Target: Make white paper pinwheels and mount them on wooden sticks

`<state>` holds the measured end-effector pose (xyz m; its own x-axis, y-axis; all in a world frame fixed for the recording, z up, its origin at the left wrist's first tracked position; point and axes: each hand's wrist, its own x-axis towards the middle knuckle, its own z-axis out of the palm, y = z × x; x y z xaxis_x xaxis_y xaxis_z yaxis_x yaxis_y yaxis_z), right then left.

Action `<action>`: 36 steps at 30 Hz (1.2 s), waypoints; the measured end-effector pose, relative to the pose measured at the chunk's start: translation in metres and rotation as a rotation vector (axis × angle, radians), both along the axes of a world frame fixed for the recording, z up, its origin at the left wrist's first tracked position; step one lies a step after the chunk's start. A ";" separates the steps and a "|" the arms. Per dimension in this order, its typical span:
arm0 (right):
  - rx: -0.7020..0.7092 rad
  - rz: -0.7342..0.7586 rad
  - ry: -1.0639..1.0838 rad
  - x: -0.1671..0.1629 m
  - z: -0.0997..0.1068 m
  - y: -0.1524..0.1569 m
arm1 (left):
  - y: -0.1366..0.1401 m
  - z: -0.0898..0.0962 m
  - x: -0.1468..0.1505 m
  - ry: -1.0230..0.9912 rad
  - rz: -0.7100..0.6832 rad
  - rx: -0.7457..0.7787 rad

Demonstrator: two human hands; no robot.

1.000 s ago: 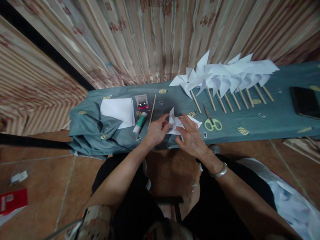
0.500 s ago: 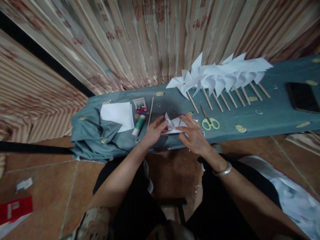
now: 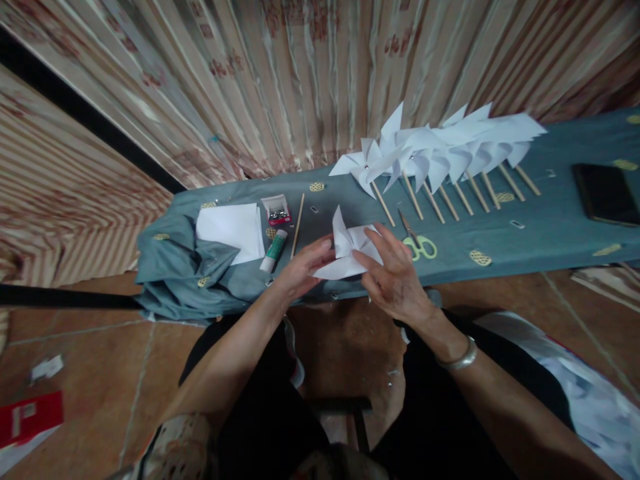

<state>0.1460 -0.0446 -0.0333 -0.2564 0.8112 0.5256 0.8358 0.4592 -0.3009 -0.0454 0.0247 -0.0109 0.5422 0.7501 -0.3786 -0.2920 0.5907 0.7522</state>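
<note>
My right hand (image 3: 393, 270) has its grip on the white paper pinwheel (image 3: 345, 257), fingertips pressing near its middle. The pinwheel is between my hands, above the front edge of the worktop (image 3: 540, 250). My left hand (image 3: 307, 267) lies at its left side, fingers loosely extended; whether they pinch the paper I cannot tell. If my pressing fingertip slips, the bent points could spring open, since paper is stiff at its folds; squeezing too hard could crease them. One point already stands up at the back.

Close by my left hand, the glue stick (image 3: 273, 251) and a bare wooden stick (image 3: 297, 227) could roll if my knuckles brushed them. The scissors (image 3: 419, 241) lie right beside my right fingers, cramping that side. Beyond the glue, the open box of pins (image 3: 277, 212) could spill if nudged; left of it sits a paper stack (image 3: 230, 230). Farther back, the overlapping row of pinwheels on sticks (image 3: 440, 150) reaches toward the curtain (image 3: 300, 80).
</note>
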 end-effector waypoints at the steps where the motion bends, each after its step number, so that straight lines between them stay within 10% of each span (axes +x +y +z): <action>1: 0.011 -0.002 -0.017 0.000 0.001 -0.001 | 0.000 0.000 0.000 -0.003 0.000 0.022; 36: -0.175 0.104 0.220 -0.008 0.014 -0.007 | -0.013 -0.013 0.016 0.178 0.263 0.134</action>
<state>0.1383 -0.0520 -0.0192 -0.2378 0.8697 0.4325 0.6929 0.4640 -0.5519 -0.0299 0.0114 -0.0237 0.2577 0.9049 -0.3389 -0.2786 0.4054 0.8707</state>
